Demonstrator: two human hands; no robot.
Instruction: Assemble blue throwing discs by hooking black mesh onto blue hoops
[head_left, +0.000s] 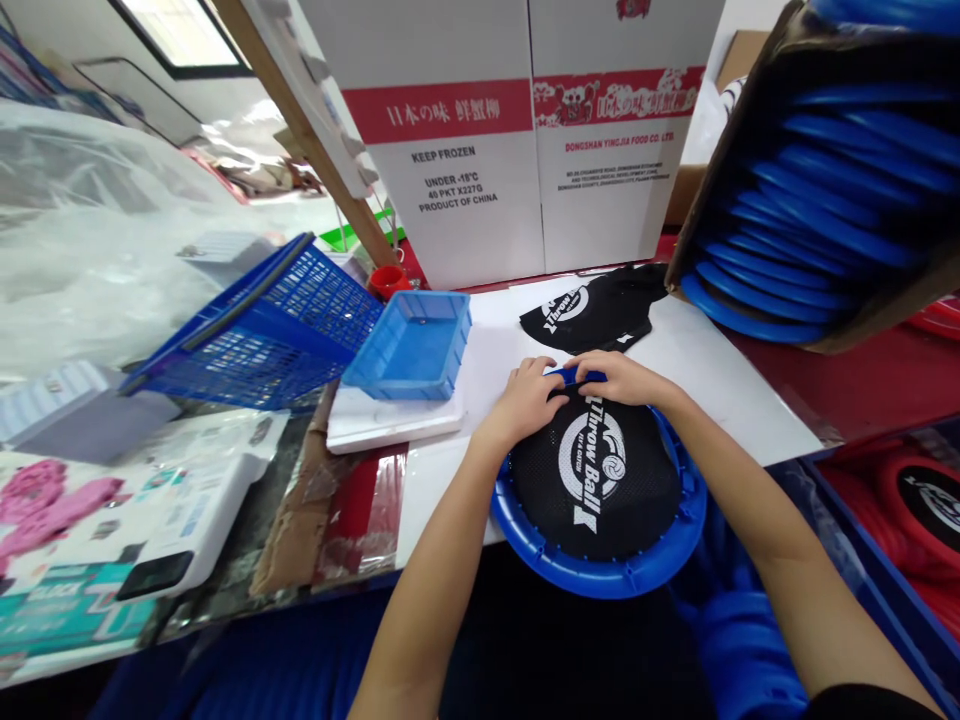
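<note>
A round blue plastic ring point(600, 578) with a black mesh disc point(536, 490) printed "Throw Ball" lies tilted at the near table edge. At its far rim, my left hand point(527, 402) has its fingers curled over the mesh edge and ring. My right hand point(621, 380) grips the same rim just beside it, thumb on the mesh. The fingertips hide part of the rim between them. Just beyond my hands, loose black mesh pieces point(600, 312) with the same white print lie on the white board point(712, 385).
A shallow blue tray point(411, 350) sits to the left, beside a tilted blue basket point(274, 315). White cartons point(480, 225) stand behind. At upper right, a cardboard box point(720, 160) holds several blue rings point(832, 200). Red discs point(911, 500) lie in a bin at right.
</note>
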